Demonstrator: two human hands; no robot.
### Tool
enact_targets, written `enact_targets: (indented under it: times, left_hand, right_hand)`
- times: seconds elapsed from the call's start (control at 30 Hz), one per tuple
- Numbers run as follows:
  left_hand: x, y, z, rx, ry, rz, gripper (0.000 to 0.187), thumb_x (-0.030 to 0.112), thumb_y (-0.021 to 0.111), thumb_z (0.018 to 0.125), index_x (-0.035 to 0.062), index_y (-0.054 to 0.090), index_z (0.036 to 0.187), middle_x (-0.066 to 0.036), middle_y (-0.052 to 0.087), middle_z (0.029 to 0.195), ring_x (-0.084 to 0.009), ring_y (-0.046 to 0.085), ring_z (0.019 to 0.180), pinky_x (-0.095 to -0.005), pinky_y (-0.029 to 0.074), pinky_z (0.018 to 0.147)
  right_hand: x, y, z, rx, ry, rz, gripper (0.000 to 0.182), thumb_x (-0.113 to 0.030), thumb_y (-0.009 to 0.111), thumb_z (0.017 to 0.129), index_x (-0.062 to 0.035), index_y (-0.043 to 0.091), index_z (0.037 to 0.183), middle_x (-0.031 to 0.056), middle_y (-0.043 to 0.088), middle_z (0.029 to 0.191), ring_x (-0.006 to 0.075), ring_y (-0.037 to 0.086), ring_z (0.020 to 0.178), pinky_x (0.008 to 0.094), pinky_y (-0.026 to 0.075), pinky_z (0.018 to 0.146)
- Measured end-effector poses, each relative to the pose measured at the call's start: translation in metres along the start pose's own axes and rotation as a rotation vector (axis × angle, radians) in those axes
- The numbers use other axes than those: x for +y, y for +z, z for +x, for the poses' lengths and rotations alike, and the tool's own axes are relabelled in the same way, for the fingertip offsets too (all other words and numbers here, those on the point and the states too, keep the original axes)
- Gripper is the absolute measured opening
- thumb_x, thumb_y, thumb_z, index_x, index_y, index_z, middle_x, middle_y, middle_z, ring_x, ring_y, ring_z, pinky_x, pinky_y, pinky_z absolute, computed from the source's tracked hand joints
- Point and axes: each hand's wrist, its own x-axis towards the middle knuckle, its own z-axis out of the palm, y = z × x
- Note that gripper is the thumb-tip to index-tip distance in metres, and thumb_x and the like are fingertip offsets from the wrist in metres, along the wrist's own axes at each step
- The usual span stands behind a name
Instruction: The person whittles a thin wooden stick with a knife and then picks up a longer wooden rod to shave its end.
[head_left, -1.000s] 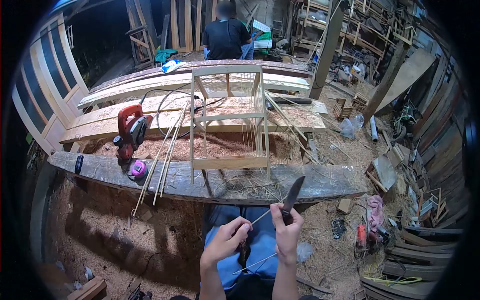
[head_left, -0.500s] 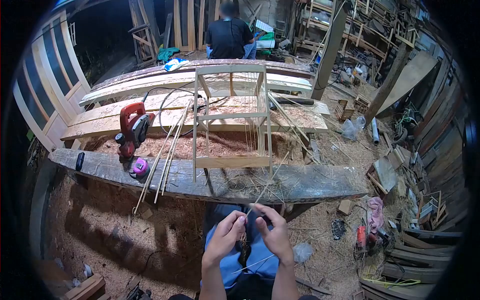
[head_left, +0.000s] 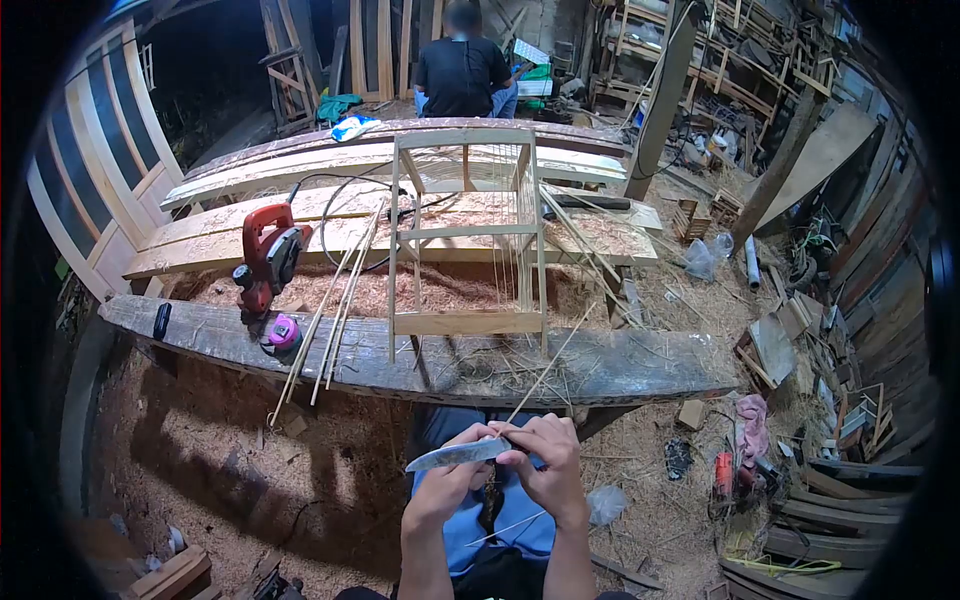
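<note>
My right hand is closed around the handle end of a knife, just above my lap. The knife's broad blade points left and lies across the front of my left hand. My left fingers are closed on a thin wooden strip, which slants up and to the right over the bench edge. Where strip and blade meet is partly hidden by my fingers. Beyond my hands, a small wooden frame with thin upright sticks stands on the dark plank bench.
On the bench are a red power planer, a pink tape measure and several loose thin strips. Long boards lie behind it. A person in a dark shirt sits at the back. Shavings cover the floor.
The knife blade has come into plain view, turned flat and pointing left across my left hand. My right hand has closed in beside the left. The frame and bench things stay put.
</note>
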Motion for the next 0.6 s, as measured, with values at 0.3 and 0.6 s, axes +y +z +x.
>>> enact_targets:
  times: [0.3,0.6]
  left_hand:
    - [0.04,-0.004,-0.031,0.047,-0.06,0.034,0.019,0.02,0.051,0.109,0.0045,0.057,0.099,0.008,0.034,0.07,-0.0025,0.029,0.06,-0.0222,0.023,0.053]
    - [0.0,0.003,0.007,0.1,0.003,0.07,0.018,0.022,0.051,0.111,0.0063,0.057,0.106,0.006,0.04,0.074,-0.0034,0.036,0.064,-0.0221,0.03,0.056]
  right_hand:
    - [0.052,-0.046,-0.018,0.428,0.311,-0.377,0.041,-0.046,0.06,0.1,-0.0103,0.076,0.109,0.0042,0.058,0.077,0.0234,0.051,0.075,0.0372,0.038,0.077]
    - [0.025,-0.022,-0.01,0.209,0.165,-0.135,0.034,-0.039,0.069,0.095,-0.0106,0.077,0.112,0.0051,0.061,0.078,0.0254,0.055,0.076,0.0388,0.041,0.074]
